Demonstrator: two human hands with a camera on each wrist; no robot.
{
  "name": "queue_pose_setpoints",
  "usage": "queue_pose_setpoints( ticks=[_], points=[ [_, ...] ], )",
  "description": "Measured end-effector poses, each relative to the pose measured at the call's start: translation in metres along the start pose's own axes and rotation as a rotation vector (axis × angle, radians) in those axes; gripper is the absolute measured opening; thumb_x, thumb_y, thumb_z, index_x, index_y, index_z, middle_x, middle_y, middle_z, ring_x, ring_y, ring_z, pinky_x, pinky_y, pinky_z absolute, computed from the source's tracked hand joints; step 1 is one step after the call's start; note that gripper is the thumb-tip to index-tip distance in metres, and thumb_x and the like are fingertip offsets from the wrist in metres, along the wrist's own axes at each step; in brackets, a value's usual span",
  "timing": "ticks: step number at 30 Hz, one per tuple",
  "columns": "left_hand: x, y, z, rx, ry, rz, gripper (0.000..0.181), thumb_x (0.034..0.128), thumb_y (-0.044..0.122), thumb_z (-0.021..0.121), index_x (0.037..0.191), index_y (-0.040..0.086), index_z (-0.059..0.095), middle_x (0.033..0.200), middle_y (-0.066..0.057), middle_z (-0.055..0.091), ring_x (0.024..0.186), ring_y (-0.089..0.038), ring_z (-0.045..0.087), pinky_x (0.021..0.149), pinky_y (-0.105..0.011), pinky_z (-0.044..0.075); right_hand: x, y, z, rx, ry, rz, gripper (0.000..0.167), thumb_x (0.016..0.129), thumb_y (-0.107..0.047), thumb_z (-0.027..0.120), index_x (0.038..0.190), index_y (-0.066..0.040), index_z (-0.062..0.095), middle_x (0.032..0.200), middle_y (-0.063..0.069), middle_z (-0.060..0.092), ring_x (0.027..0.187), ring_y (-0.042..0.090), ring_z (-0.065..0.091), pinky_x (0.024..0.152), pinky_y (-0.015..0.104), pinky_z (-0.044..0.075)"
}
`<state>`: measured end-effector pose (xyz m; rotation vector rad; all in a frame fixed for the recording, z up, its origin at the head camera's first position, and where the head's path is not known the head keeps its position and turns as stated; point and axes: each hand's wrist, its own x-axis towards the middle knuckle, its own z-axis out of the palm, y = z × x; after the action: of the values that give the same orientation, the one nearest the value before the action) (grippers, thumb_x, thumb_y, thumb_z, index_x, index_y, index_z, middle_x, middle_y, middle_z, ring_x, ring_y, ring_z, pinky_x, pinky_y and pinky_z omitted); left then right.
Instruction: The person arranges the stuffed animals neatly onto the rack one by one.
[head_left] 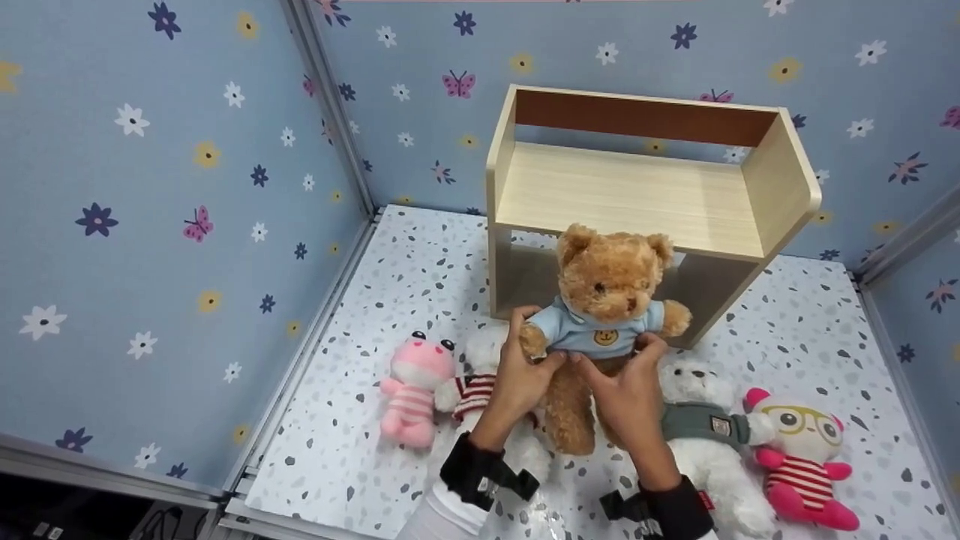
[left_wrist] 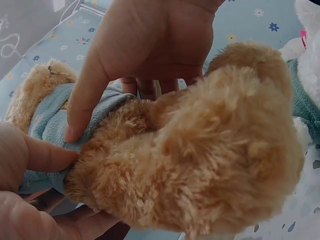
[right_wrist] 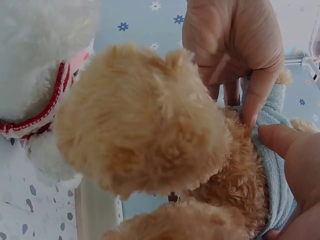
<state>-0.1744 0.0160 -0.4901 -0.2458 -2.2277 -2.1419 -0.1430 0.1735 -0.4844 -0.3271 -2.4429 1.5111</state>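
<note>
A brown teddy bear in a light blue shirt is held up in front of the wooden shelf. My left hand grips its waist from the left, and my right hand grips the other side. Both thumbs press on the front hem of the blue shirt, nearly meeting in the middle. The other fingers go behind the bear's body, partly hidden. In the right wrist view the furry legs of the bear stick out toward the camera.
Left of the hands lie a pink plush and a white plush in a red-striped shirt. On the right are a white bear in a green shirt and a pink panda with yellow glasses. Flowered walls enclose the speckled table.
</note>
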Motion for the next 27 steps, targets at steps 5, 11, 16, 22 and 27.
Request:
queue_pose_setpoints(
  ticks=[5, 11, 16, 22, 27],
  points=[
    [-0.0002, -0.0008, 0.0020, -0.012, -0.003, 0.005, 0.062, 0.0847, -0.006, 0.070, 0.137, 0.016, 0.045, 0.134, -0.014, 0.058, 0.118, -0.022, 0.060, 0.100, -0.036, 0.050, -0.0001, 0.0010, 0.0010, 0.010, 0.029, -0.016, 0.093, 0.080, -0.034, 0.089, 0.138, -0.002, 0.023, 0.133, 0.028, 0.048, 0.124, 0.040, 0.054, 0.104, 0.053, 0.043],
    [-0.0007, 0.0007, 0.0030, -0.017, -0.007, 0.011, 0.060, 0.0849, -0.007, 0.068, 0.136, 0.016, 0.046, 0.134, -0.014, 0.059, 0.117, -0.022, 0.060, 0.099, -0.035, 0.049, -0.0011, 0.0024, 0.0007, 0.032, 0.037, -0.013, 0.095, 0.079, -0.038, 0.089, 0.139, -0.006, 0.023, 0.135, 0.027, 0.049, 0.125, 0.039, 0.054, 0.102, 0.054, 0.044],
    [-0.0007, 0.0018, 0.0040, -0.013, 0.012, 0.019, 0.061, 0.0829, -0.008, 0.070, 0.134, 0.015, 0.048, 0.133, -0.013, 0.060, 0.119, -0.023, 0.060, 0.103, -0.037, 0.048, -0.0010, 0.0037, 0.0011, 0.022, 0.053, -0.014, 0.098, 0.076, -0.040, 0.090, 0.140, -0.006, 0.023, 0.133, 0.027, 0.051, 0.122, 0.039, 0.055, 0.101, 0.055, 0.045],
    [0.0005, 0.0031, 0.0045, 0.014, 0.016, 0.030, 0.061, 0.0820, -0.009, 0.072, 0.133, 0.015, 0.049, 0.134, -0.012, 0.061, 0.122, -0.024, 0.059, 0.108, -0.038, 0.045, -0.0003, 0.0034, 0.0014, -0.033, 0.062, 0.004, 0.103, 0.073, -0.041, 0.092, 0.141, -0.007, 0.023, 0.130, 0.026, 0.053, 0.118, 0.042, 0.057, 0.099, 0.056, 0.046],
    [0.0004, 0.0026, 0.0043, 0.024, 0.019, 0.033, 0.061, 0.0814, -0.010, 0.073, 0.132, 0.014, 0.049, 0.134, -0.012, 0.060, 0.123, -0.025, 0.059, 0.108, -0.039, 0.046, 0.0001, 0.0028, 0.0013, -0.047, 0.055, 0.014, 0.106, 0.072, -0.044, 0.093, 0.143, -0.007, 0.023, 0.131, 0.027, 0.054, 0.120, 0.043, 0.057, 0.100, 0.056, 0.046]
  ],
)
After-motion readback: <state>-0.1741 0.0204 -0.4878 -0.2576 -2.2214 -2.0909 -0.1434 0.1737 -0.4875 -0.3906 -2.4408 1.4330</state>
